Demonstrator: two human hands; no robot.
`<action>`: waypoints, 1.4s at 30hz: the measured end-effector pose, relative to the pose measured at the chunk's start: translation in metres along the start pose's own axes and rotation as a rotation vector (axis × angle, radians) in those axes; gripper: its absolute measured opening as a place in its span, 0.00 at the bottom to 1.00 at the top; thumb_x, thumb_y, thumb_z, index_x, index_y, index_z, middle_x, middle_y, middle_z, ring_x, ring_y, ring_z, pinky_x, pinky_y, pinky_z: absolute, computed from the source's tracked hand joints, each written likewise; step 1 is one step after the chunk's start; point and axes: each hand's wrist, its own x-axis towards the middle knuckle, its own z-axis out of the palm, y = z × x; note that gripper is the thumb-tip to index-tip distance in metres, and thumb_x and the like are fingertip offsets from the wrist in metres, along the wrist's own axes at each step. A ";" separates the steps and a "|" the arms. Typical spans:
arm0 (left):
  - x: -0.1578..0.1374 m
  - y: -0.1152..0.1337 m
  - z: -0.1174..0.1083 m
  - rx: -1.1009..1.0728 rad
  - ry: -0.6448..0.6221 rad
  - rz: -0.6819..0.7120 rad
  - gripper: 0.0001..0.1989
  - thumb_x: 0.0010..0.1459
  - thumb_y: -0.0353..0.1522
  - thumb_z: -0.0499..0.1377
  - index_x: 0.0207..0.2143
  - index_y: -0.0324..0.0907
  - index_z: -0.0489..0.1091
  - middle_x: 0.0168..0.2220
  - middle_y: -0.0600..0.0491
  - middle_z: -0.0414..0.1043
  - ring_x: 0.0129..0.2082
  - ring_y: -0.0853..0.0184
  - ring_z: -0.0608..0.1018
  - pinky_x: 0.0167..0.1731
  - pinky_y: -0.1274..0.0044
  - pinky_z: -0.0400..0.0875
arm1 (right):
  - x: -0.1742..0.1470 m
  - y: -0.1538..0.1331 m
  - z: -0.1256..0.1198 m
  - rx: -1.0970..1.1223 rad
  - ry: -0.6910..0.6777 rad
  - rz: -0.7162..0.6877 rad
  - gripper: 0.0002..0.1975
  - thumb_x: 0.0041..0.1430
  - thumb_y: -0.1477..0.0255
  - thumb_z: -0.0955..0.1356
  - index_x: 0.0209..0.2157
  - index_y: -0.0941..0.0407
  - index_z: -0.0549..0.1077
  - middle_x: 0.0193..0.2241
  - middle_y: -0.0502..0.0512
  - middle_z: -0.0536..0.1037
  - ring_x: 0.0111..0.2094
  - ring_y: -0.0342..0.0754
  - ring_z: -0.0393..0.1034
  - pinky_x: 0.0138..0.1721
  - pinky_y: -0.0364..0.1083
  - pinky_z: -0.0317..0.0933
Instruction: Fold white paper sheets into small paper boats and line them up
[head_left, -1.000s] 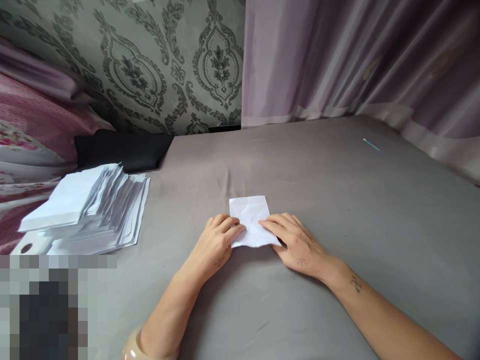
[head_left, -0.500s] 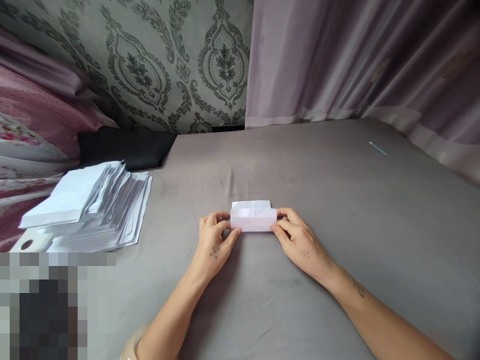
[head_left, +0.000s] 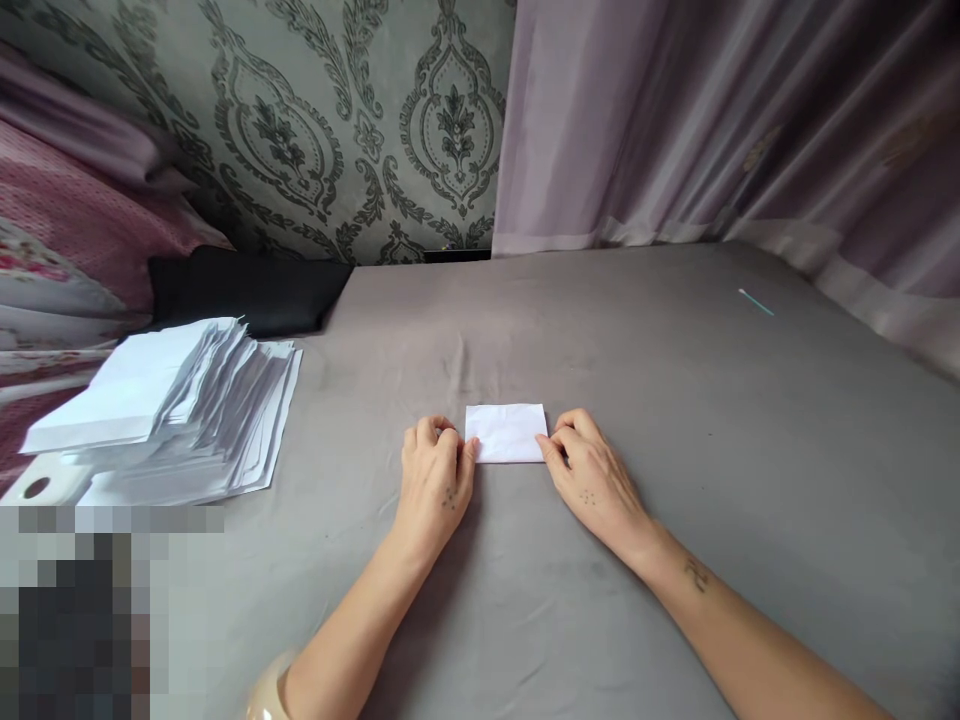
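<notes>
A small folded white paper lies on the grey cloth surface, its long side running left to right. At its left edge my left hand is closed, the thumb resting on the near left corner and the other fingers curled beside it. My right hand pinches the near right corner between thumb and curled fingers. The undersides of the fingertips are hidden in both hands.
A tall stack of white papers stands at the left, with a white board with a hole under part of it. Behind lies a black flat item. A thin blue-tipped cotton swab lies far right, near purple curtains.
The raised flap of the paper has come down flat, so one plain white rectangle shows. Both hands have shifted slightly, their thumbs now on its near corners.
</notes>
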 end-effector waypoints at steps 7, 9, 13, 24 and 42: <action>0.003 0.002 0.000 0.067 0.012 0.017 0.14 0.61 0.36 0.51 0.24 0.40 0.65 0.40 0.45 0.64 0.37 0.60 0.65 0.39 0.67 0.66 | 0.001 0.003 0.006 -0.125 0.007 -0.012 0.15 0.64 0.66 0.59 0.25 0.55 0.65 0.33 0.56 0.69 0.31 0.46 0.67 0.33 0.46 0.60; 0.003 0.003 -0.001 0.086 0.002 0.020 0.15 0.61 0.36 0.51 0.24 0.39 0.65 0.40 0.44 0.64 0.37 0.61 0.66 0.38 0.67 0.66 | 0.001 0.002 0.007 -0.157 0.017 -0.016 0.15 0.64 0.66 0.59 0.25 0.55 0.66 0.33 0.56 0.69 0.31 0.46 0.67 0.32 0.45 0.59; 0.002 0.008 -0.003 0.174 -0.002 0.022 0.11 0.61 0.34 0.50 0.34 0.37 0.69 0.41 0.42 0.66 0.37 0.59 0.67 0.37 0.66 0.67 | 0.001 -0.002 0.005 -0.222 0.020 0.009 0.11 0.63 0.68 0.60 0.28 0.56 0.67 0.32 0.56 0.69 0.30 0.47 0.67 0.30 0.46 0.60; 0.003 0.009 -0.005 0.191 -0.259 0.380 0.30 0.53 0.17 0.43 0.59 0.39 0.58 0.60 0.47 0.60 0.60 0.64 0.62 0.57 0.69 0.60 | 0.006 0.008 0.005 0.008 -0.218 -0.438 0.32 0.57 0.87 0.53 0.61 0.53 0.58 0.61 0.54 0.60 0.62 0.45 0.50 0.61 0.52 0.51; -0.028 0.032 -0.017 0.141 -0.190 0.500 0.17 0.65 0.33 0.45 0.51 0.42 0.65 0.54 0.48 0.69 0.57 0.63 0.67 0.55 0.71 0.64 | -0.002 0.005 0.005 -0.174 -0.148 -0.317 0.28 0.57 0.84 0.54 0.59 0.61 0.62 0.60 0.58 0.61 0.61 0.51 0.53 0.61 0.51 0.50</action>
